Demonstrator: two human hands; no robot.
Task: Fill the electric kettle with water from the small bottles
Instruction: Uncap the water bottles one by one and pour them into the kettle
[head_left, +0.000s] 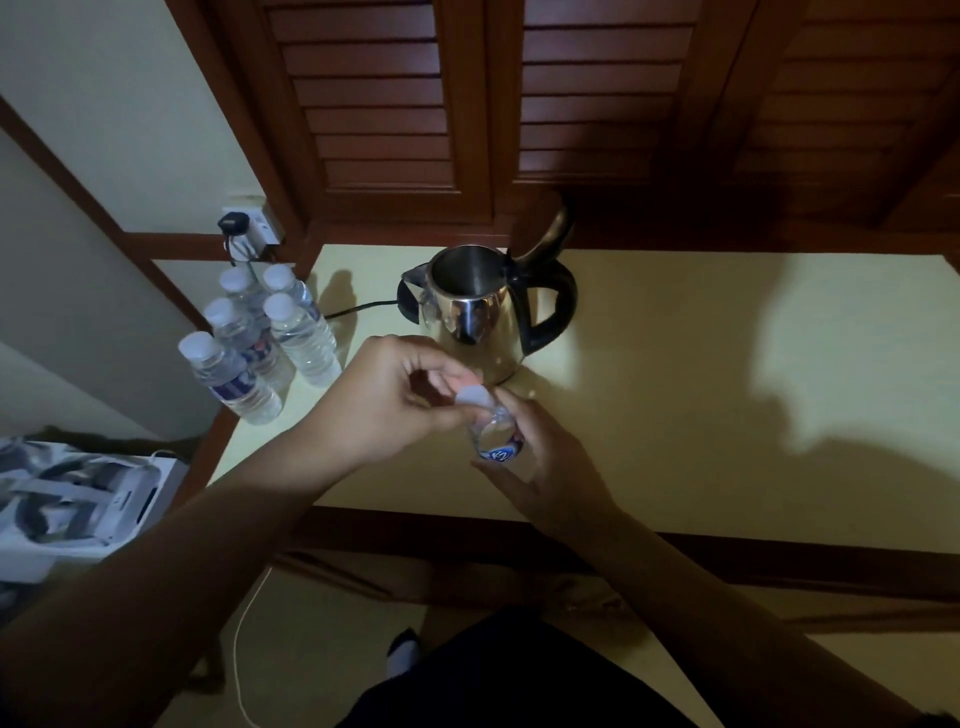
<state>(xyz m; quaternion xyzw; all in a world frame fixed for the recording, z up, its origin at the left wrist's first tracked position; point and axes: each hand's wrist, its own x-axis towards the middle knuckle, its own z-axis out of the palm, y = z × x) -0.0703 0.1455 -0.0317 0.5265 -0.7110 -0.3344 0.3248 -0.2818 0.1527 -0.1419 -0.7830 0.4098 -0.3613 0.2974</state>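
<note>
Both hands (457, 415) on small bottle (496, 436)

The kettle (475, 312) is shiny silver steel with a black handle and black cord, standing toward the back edge of a pale yellow table (727, 405) edged in dark reddish-brown wood. Five bottles (260, 338) at the table's left edge are clear with white caps and blue-and-white labels, and the bottle (496, 436) held near the front edge is clear with a white cap and a blue label too. Behind the table, the slatted doors (467, 104) are dark reddish brown, the wall (130, 104) is cream, and the box (78, 499) at far left is white and grey.
</note>
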